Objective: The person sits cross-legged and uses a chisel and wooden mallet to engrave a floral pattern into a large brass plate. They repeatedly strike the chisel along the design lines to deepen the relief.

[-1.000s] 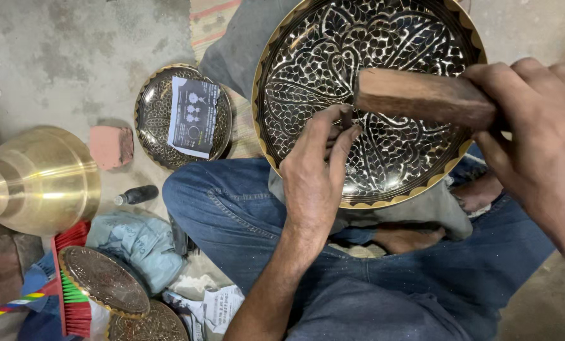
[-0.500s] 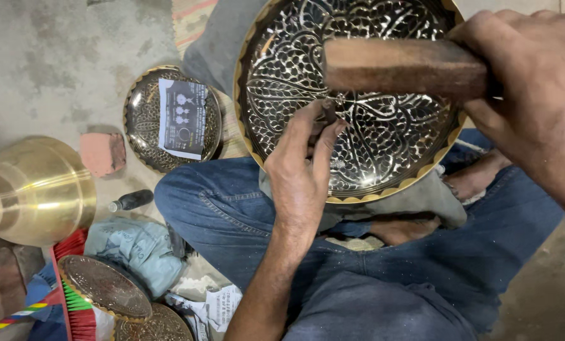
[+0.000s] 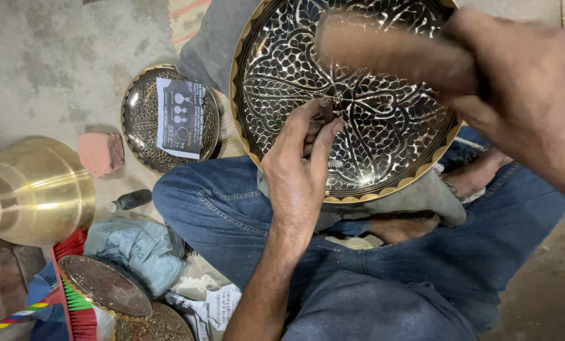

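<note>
A large round brass plate (image 3: 383,136) with black engraved leaf patterns rests tilted on my lap. My left hand (image 3: 298,167) pinches a small metal chisel (image 3: 327,110) upright against the plate near its middle. My right hand (image 3: 522,88) grips a blurred wooden mallet (image 3: 390,53) held above the plate's upper part, over the chisel. I sit cross-legged in blue jeans (image 3: 232,215), with a grey cloth (image 3: 421,202) under the plate.
A smaller engraved plate (image 3: 143,120) with a paper sheet (image 3: 181,117) on it lies on the floor at left. Near it are a pink brick piece (image 3: 101,153), a large brass vessel (image 3: 33,189), a small dark bottle (image 3: 129,201), a rag (image 3: 134,249) and more engraved plates (image 3: 105,287).
The mallet has swung left and up across the plate and is now blurred. The view has shifted so the plate sits lower and more central. My left hand stays on the chisel.
</note>
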The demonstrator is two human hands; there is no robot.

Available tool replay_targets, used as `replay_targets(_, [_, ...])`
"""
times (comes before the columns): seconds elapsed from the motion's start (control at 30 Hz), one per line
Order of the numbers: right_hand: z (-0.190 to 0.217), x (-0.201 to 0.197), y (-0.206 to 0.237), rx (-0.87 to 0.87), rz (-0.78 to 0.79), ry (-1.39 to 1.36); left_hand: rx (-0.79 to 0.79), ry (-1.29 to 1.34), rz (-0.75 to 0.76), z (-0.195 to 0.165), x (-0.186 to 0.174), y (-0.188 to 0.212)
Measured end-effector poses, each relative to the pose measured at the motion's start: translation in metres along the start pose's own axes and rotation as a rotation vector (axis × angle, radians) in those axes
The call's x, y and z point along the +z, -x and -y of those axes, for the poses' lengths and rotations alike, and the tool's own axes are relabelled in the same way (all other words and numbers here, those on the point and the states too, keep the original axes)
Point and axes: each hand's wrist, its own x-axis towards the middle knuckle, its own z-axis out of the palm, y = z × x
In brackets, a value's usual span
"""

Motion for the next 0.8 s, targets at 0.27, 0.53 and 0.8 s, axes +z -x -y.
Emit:
replay_targets(0.27, [-0.004,0.006,0.004,0.009,-0.059,-0.177,-0.026,-0.020,0.010,-0.003,-0.004,0.000])
replay_targets(0.53, [-0.003,0.010,0.011,0.078,-0.135,-0.435,-0.007,0.011,0.003,-0.005,-0.005,0.000])
replay_targets(0.8, [0.003,0.002,0.008,0.176,0.200,-0.188,-0.012,0.033,0.007,-0.007,-0.006,0.000])
